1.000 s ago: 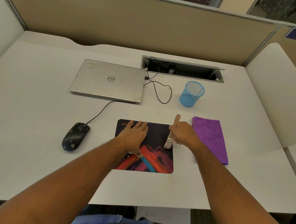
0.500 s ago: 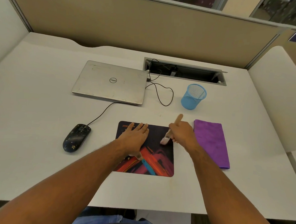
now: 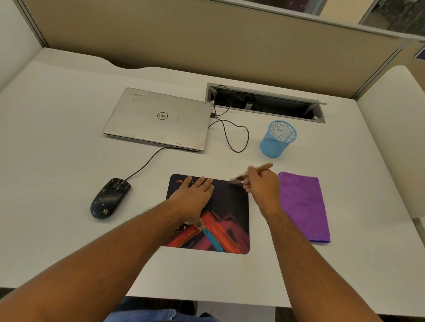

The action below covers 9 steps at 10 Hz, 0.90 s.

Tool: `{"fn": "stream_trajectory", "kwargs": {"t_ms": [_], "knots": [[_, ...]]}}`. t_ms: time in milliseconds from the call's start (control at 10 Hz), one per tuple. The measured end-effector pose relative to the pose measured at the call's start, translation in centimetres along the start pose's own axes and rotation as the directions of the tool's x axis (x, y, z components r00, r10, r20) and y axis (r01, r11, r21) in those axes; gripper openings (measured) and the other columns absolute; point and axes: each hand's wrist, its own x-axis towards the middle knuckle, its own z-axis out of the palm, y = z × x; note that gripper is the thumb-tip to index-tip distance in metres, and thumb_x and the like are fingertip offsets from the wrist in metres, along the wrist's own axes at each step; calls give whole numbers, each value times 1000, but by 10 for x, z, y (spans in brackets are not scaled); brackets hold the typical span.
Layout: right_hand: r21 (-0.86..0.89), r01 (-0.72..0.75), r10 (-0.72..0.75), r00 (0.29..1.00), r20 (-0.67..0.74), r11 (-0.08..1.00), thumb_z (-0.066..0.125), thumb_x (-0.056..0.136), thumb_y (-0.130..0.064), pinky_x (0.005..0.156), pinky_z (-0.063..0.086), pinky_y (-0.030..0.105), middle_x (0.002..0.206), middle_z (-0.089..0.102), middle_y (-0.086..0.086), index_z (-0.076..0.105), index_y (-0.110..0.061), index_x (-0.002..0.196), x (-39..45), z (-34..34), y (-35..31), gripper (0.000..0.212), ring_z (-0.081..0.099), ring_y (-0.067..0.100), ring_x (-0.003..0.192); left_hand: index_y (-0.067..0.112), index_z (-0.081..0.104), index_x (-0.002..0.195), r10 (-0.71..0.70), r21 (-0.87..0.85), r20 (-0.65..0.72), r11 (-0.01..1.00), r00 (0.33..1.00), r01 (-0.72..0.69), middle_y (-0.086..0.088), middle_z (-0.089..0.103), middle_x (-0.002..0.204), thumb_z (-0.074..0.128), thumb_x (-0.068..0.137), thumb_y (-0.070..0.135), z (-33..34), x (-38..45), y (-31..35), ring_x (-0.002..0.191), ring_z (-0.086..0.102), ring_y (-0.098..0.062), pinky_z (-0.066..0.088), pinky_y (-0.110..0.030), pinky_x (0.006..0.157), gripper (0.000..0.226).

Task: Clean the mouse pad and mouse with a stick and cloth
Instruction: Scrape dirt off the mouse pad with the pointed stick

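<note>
A dark mouse pad [image 3: 228, 211] with red and blue streaks lies in the middle of the white desk. My left hand [image 3: 192, 199] rests flat on its left half with straight fingers. My right hand [image 3: 261, 188] grips a wooden stick [image 3: 265, 166] with a pale brush-like tip [image 3: 236, 179], which is blurred over the pad's far right corner. A black speckled wired mouse [image 3: 109, 198] sits left of the pad. A folded purple cloth [image 3: 305, 206] lies just right of my right hand.
A closed silver laptop [image 3: 159, 118] lies behind the pad, its cable looping to the right. A blue mesh pen cup [image 3: 278, 138] stands behind the cloth. An open cable tray [image 3: 266, 104] is set in the desk at the back. Partition walls enclose the desk.
My right hand has moved the stick's tip away from me along the pad's right side to its far corner. My left hand has stayed flat on the pad.
</note>
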Motion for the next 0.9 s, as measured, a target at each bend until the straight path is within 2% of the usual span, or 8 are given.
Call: {"fn": "stream_trajectory", "kwargs": {"t_ms": [100, 200, 300, 400, 500, 600, 800, 900], "knots": [[67, -2, 2, 1000, 0, 998, 56, 102, -36, 82, 60, 35, 84, 75, 3, 71, -14, 92, -1, 4, 3, 28, 72, 18, 80, 14, -1, 159, -5, -1, -1, 1000, 1000, 5, -6, -6, 167, 81, 71, 59, 0, 1, 0, 153, -6, -25, -4, -53, 120, 128], [-40, -9, 14, 989, 145, 999, 55, 102, -32, 80, 60, 36, 80, 74, 5, 70, -11, 92, -7, 10, 8, 28, 71, 18, 73, 14, 0, 159, 5, 5, 1, 1000, 1000, -5, -6, -7, 167, 81, 71, 59, 0, 1, -1, 153, -7, -25, -5, -52, 120, 128], [-46, -12, 20, 982, 189, 999, 54, 103, -30, 75, 59, 32, 79, 73, 6, 70, -9, 93, -7, 11, 5, 28, 69, 17, 69, 14, 0, 159, 4, 9, 0, 1000, 1000, -4, -7, -7, 167, 80, 71, 59, -1, 1, -1, 153, -7, -25, -5, -52, 120, 128], [39, 5, -6, 999, 34, 999, 54, 102, -34, 77, 58, 31, 82, 74, 4, 70, -14, 89, -4, 12, 4, 29, 70, 17, 76, 14, 0, 159, -3, 2, 0, 1000, 1000, 3, -6, -6, 167, 80, 71, 60, 0, 1, -1, 153, -7, -26, -5, -53, 120, 128], [5, -5, 5, 1000, 16, 1000, 54, 103, -35, 81, 59, 34, 84, 74, 5, 70, -12, 92, -4, 13, 6, 30, 71, 19, 80, 14, -1, 159, -5, 1, 1, 1000, 1000, 5, -6, -6, 167, 81, 71, 60, 0, 1, 0, 153, -7, -26, -5, -53, 120, 128], [-22, -12, 15, 985, 173, 1000, 54, 103, -31, 78, 61, 33, 81, 74, 6, 71, -8, 95, -3, 11, 2, 29, 72, 19, 74, 14, 0, 160, 0, -3, -1, 1000, 1000, 0, -6, -7, 167, 81, 71, 59, 0, 1, -1, 153, -7, -25, -5, -53, 120, 128], [-34, 28, -26, 998, 58, 999, 53, 103, -34, 82, 60, 37, 82, 74, 5, 69, -12, 88, -4, 18, 0, 31, 71, 19, 77, 15, -1, 160, -3, -8, 6, 1000, 1000, 3, -6, -6, 167, 80, 71, 60, 0, 0, -1, 153, -7, -26, -5, -53, 120, 128], [-86, 38, -24, 987, 156, 996, 53, 102, -32, 85, 61, 40, 81, 74, 4, 69, -12, 89, -6, 19, 0, 29, 72, 18, 74, 14, 0, 160, 0, -7, 1, 1000, 1000, 0, -6, -6, 167, 80, 71, 59, 0, 0, -1, 153, -7, -25, -5, -53, 120, 128]]}}
